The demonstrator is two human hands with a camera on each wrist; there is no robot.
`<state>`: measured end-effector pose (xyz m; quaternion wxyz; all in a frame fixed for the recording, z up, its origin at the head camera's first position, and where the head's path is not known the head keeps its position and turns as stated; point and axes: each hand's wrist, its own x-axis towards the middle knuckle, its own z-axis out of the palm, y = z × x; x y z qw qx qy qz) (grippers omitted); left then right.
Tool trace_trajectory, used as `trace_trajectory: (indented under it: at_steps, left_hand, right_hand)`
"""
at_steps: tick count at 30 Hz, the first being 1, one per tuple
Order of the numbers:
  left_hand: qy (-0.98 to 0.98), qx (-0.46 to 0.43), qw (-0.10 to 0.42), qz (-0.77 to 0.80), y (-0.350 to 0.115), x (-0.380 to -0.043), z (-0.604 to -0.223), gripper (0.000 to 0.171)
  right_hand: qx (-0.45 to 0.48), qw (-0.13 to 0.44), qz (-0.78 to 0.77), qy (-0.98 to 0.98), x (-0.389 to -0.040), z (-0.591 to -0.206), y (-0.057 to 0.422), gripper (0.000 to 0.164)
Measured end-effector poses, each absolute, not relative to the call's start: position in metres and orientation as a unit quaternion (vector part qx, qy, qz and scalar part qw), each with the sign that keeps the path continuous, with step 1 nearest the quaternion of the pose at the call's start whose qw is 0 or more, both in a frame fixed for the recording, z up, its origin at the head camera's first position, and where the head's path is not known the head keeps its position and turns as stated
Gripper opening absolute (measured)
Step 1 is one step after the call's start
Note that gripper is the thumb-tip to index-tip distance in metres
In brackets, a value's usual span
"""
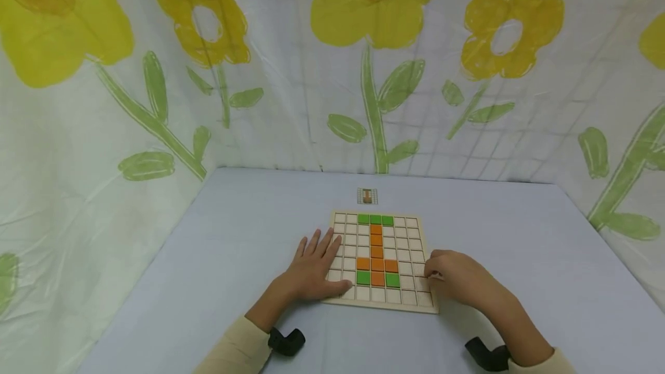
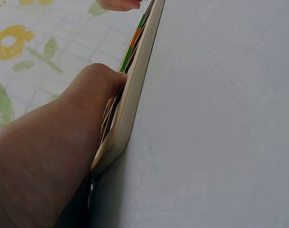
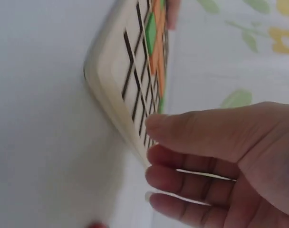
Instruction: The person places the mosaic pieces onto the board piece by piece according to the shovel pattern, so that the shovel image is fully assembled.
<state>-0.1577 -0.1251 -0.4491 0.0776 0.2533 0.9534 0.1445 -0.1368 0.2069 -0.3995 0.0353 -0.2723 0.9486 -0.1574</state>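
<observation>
A square wooden grid board point(image 1: 381, 306) lies on the table, with orange tiles point(image 1: 377, 252) forming a column and a short crossbar. Green tiles point(image 1: 376, 219) sit in a row of three at its far end; two more flank the column's near end. My left hand point(image 1: 314, 270) rests with spread fingers on the board's left side, its thumb point(image 2: 99, 78) on the near left part. At the board's right edge is my right hand point(image 1: 459, 279), fingers bent. Its thumb point(image 3: 197, 130) overlaps the grid in the right wrist view; whether it pinches the edge is unclear.
Behind the board lies a small card point(image 1: 367, 195) with a gridded picture. White cloth with painted yellow flowers point(image 1: 376, 10) hangs around the pale table point(image 1: 249, 218). A small red thing point(image 3: 97, 225) shows at the bottom of the right wrist view.
</observation>
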Motion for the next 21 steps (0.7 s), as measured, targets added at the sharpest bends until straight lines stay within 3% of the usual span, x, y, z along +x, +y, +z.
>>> trace_trajectory:
  at_steps: [14, 21]
  left_hand:
    - [0.953, 0.256, 0.073, 0.147, -0.126, -0.159, -0.451, 0.098]
    - [0.954, 0.252, 0.073, 0.146, -0.125, -0.159, -0.452, 0.098]
  right_hand:
    - [-0.144, 0.118, -0.128, 0.974, -0.147, -0.394, 0.255, 0.013]
    - [-0.128, 0.125, -0.118, 0.977, -0.151, -0.399, 0.259, 0.017]
